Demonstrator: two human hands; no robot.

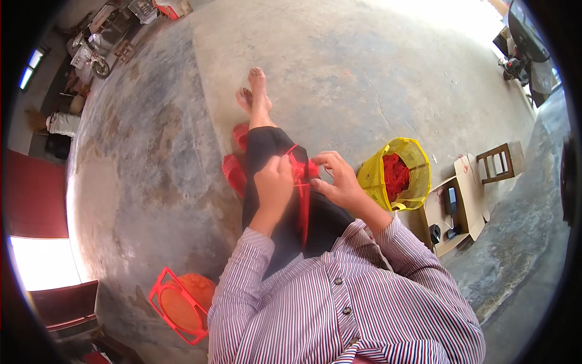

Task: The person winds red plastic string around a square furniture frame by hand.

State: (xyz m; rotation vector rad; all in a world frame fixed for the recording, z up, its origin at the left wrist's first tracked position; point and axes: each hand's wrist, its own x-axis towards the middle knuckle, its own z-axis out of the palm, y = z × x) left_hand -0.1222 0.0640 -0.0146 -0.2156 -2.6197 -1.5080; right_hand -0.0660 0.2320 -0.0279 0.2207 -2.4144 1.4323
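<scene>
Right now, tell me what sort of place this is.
Probably a garage or household storeroom doubling as a workspace: a bare, stained concrete floor, what looks like a scooter or motorbike at upper right, and a yellow bin of red material.

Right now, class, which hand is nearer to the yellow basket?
The right hand, left of the basket; the left hand is farther left, beyond the red strips.

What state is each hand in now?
Left hand: closed, holding red strands.
Right hand: curled at the red strands; whether it grips them cannot be told.
</scene>
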